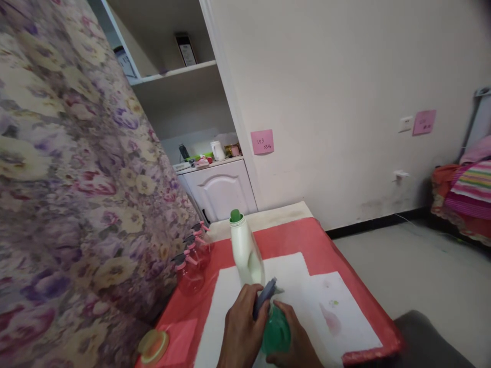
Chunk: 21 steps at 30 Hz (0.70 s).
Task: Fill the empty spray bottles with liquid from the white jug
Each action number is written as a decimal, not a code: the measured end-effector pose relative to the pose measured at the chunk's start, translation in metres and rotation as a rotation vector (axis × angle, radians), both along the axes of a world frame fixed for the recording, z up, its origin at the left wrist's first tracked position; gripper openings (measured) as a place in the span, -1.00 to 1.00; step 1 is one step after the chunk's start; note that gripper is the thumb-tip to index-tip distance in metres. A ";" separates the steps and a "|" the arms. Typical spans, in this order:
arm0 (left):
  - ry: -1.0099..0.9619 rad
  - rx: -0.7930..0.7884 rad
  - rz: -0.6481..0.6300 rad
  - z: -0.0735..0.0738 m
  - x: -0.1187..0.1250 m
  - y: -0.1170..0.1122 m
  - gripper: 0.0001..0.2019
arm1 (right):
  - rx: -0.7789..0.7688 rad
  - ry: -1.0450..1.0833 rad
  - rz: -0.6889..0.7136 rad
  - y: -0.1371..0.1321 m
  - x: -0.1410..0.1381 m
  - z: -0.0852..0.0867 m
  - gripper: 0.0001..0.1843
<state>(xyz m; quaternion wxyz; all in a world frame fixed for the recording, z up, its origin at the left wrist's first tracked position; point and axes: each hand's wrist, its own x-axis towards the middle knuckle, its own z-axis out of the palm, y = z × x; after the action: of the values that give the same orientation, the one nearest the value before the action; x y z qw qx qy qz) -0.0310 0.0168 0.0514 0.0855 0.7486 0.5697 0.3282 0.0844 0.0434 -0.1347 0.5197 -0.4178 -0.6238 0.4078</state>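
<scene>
My left hand (243,323) is closed around a dark grey-blue piece (265,298) that looks like a spray head. Just below it, a small green bottle (276,331) is gripped by my right hand (297,335), its fingers curled along the right side and bottom. The join between the grey piece and the bottle is mostly hidden by my fingers. Right behind my hands stands a large pale green jug (245,248) with a handle. Its green inner spout (236,215) shows at the top, with no cap over it.
White paper sheets (345,306) cover part of the red tablecloth (284,232). Several clear spray bottles with pink collars (191,278) line the left edge beside a floral curtain (95,179). A round yellowish lid (153,346) lies at front left. Behind is a white cabinet (224,194).
</scene>
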 end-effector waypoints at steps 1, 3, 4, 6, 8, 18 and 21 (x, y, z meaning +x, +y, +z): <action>0.007 0.017 0.037 -0.002 0.002 0.000 -0.81 | 0.008 -0.001 -0.001 -0.001 0.000 0.001 0.09; 0.019 0.016 0.107 -0.007 0.003 0.001 -0.76 | 0.031 -0.005 -0.002 -0.001 0.000 0.002 0.10; 0.018 0.003 0.136 -0.009 0.004 0.002 -0.73 | 0.040 -0.010 -0.003 -0.002 0.000 0.003 0.10; 0.003 -0.022 0.175 -0.010 0.006 0.003 -0.66 | 0.047 -0.018 -0.004 -0.002 0.000 0.003 0.09; -0.025 -0.038 0.197 -0.009 0.008 0.004 -0.63 | 0.044 -0.022 -0.001 -0.002 0.000 0.002 0.09; -0.296 -0.158 0.076 -0.008 0.003 0.004 -0.55 | -0.040 0.019 0.049 -0.002 0.003 0.006 0.09; -0.366 -0.175 0.046 -0.014 -0.009 -0.002 -0.54 | -0.085 -0.007 0.051 -0.006 0.006 0.017 0.08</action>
<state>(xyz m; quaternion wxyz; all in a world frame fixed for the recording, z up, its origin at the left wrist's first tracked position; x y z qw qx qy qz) -0.0402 0.0146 0.0377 0.2451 0.6529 0.5880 0.4098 0.0902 0.0372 -0.1177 0.4885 -0.4250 -0.6183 0.4455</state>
